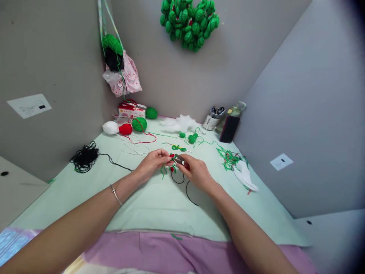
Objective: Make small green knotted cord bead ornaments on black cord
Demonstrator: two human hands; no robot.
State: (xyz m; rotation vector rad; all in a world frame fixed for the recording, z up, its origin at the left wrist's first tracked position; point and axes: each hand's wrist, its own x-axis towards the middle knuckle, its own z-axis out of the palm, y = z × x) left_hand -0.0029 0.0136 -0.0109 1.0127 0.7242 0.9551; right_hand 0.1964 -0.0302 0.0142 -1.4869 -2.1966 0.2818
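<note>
Thumb and fingers of my left hand (154, 163) pinch a small red and green crochet piece (172, 155). My right hand (199, 171) is closed around dark grey thread snips (179, 159), whose blades point left at the piece. A second red and green bit (172, 169) hangs just below, with loose green ends. From there a black cord (179, 182) curls down onto the table. Just beyond my hands lies a crochet hook (186, 150) beside small green and yellow crochet pieces (175, 147).
Green yarn balls (139, 124), a red ball (126, 129) and a white ball (110, 128) sit at back left. Black cord (84, 156) is heaped at left. White stuffing (180, 123), a pen cup (212, 118) and a phone (229, 129) stand behind. Yarn scraps (228, 158) lie right.
</note>
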